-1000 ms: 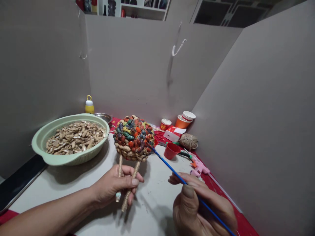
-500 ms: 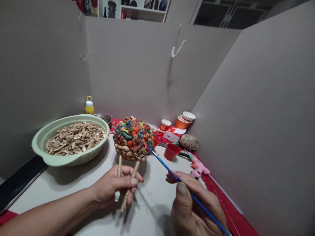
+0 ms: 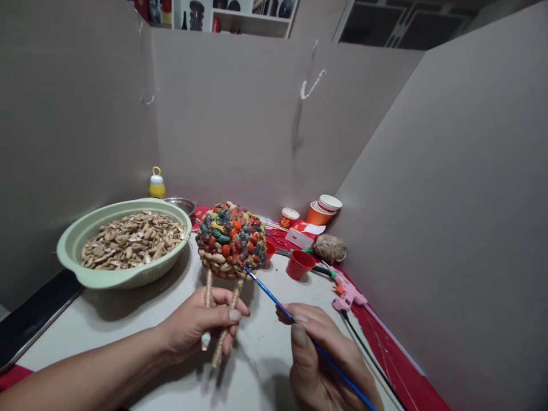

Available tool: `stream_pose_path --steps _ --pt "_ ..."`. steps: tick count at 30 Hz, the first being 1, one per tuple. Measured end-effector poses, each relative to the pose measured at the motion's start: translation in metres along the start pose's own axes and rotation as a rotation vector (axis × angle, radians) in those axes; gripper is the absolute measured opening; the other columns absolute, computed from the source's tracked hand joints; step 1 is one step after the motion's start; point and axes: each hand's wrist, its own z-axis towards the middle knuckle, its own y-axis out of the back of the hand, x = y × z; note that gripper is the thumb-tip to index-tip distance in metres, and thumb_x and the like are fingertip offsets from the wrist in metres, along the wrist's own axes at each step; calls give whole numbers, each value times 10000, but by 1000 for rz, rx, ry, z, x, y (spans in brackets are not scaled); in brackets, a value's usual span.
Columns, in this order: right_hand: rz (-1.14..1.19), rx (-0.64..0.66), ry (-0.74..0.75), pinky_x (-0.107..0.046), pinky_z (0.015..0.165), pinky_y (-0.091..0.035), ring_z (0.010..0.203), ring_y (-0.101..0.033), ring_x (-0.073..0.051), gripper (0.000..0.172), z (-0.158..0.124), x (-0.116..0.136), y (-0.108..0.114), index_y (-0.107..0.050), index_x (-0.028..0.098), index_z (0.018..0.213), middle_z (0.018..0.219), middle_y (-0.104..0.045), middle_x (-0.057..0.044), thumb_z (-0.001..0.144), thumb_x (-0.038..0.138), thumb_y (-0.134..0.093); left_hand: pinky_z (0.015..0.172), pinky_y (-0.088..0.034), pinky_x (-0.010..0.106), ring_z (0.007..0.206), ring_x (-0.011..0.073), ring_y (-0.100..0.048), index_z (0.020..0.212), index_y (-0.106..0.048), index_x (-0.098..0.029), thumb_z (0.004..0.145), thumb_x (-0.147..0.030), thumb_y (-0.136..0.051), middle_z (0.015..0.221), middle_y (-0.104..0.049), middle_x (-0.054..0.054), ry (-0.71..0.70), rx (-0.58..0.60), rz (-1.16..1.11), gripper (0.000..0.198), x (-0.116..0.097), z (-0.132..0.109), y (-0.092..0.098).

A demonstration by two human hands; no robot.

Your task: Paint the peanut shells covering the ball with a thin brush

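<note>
My left hand (image 3: pixel 209 319) is closed around two twine-wrapped sticks (image 3: pixel 224 331), the legs of a rounded craft piece (image 3: pixel 231 237) covered in peanut shells. Many of its shells are painted red, orange, green, yellow and dark blue, while those along the lower edge keep their natural tan. Between thumb and fingers my right hand (image 3: pixel 325 354) pinches a thin blue paintbrush (image 3: pixel 274 297). The brush tip meets the lower part of the shells, right of centre. Just behind the piece is a red cup (image 3: pixel 269 251), partly hidden; another red cup (image 3: pixel 299 264) stands to its right.
At left sits a green colander (image 3: pixel 124 279) full of peanut shells, with a yellow bottle (image 3: pixel 157 185) and metal bowl (image 3: pixel 182 205) behind. On the right lie a twine ball (image 3: pixel 329 248), pink glue gun (image 3: pixel 351 295) with cord, and stacked paper cups (image 3: pixel 321 211). Grey panels (image 3: pixel 248 114) enclose the table.
My right hand and the paintbrush have moved left and slightly down, so the tip shifts from the piece's right edge toward its lower middle. My left hand holds almost still.
</note>
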Motion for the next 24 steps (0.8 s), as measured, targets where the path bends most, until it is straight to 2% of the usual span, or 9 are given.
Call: stream_pose_path --steps 9,19,24 --pt "-60 43 60 -337 810 -672 919 -777 -177 352 1 1 -2 -677 141 1130 996 -779 -62 843 -62 -659 429 -428 183 410 99 -582 873 -726 -144 662 -451 -909 550 -658 -13 -40 -3 68 415 5 2 1" --pt "-84 91 21 -356 747 -676 836 -774 -182 272 5 7 -1 -664 169 1084 917 -772 -62 889 -15 -620 429 -422 183 411 96 -578 846 -716 -141 643 -475 -923 540 -637 -25 -45 -28 58 442 1 1 -2" --pt "-46 58 71 -349 783 -673 867 -772 -183 325 2 4 1 -670 125 1099 934 -765 -73 844 -73 -629 432 -430 187 419 102 -588 851 -714 -139 646 -469 -923 553 -646 -19 -45 -20 60 441 4 2 1"
